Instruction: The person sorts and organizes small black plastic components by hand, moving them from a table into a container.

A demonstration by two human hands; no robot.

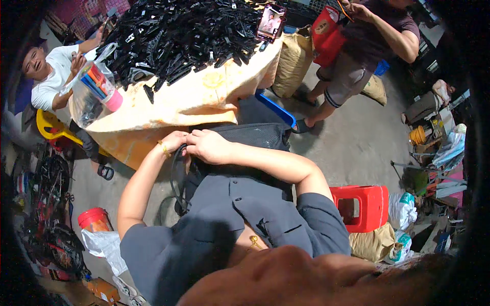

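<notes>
A black bag with a mesh panel (255, 135) lies across my lap, against the cloth-covered table. My left hand (173, 142), with a yellow bracelet at the wrist, is closed at the bag's left end. A thin black strap (175, 176) loops down from its fingers beside my dark grey shirt. My right hand (210, 147) rests over the bag's near edge, its fingers curled in and meeting those of my left hand. What the right fingers pinch is hidden behind the knuckles.
A yellow tablecloth (194, 94) carries a heap of black clips (178, 38) and a phone (271, 23). A person in white (56, 76) sits left; another stands right beside a sack (293, 64). A red stool (375, 206) and red bucket (94, 219) flank me.
</notes>
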